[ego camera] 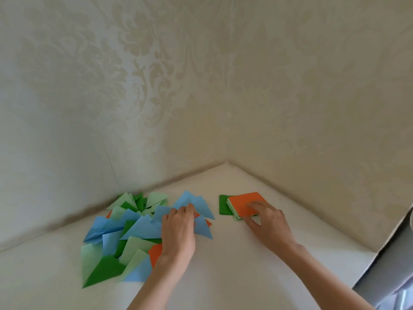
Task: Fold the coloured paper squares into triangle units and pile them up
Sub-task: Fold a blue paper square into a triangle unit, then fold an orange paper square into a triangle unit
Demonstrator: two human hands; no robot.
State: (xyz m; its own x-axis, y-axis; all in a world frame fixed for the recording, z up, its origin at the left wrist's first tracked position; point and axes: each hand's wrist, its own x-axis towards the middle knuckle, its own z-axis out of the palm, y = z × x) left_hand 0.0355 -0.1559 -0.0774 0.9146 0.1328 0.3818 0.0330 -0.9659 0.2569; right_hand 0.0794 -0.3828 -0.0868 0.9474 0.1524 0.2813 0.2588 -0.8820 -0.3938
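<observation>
A loose pile of folded triangle units point(125, 233) in blue, light green, dark green and orange lies on the white table point(223, 265) at the left. My left hand point(178, 231) lies on the right side of this pile, its fingertips on a blue triangle point(196, 203). To the right sits a small stack of unfolded paper squares point(242, 205) with an orange sheet on top and dark green beneath. My right hand point(266, 222) touches the stack's near right corner, fingers on the orange sheet and thumb at the stack's front edge.
The table fits into a corner of two walls point(228, 130) with pale patterned wallpaper. Its right edge point(380, 247) drops off to a grey floor area at the lower right.
</observation>
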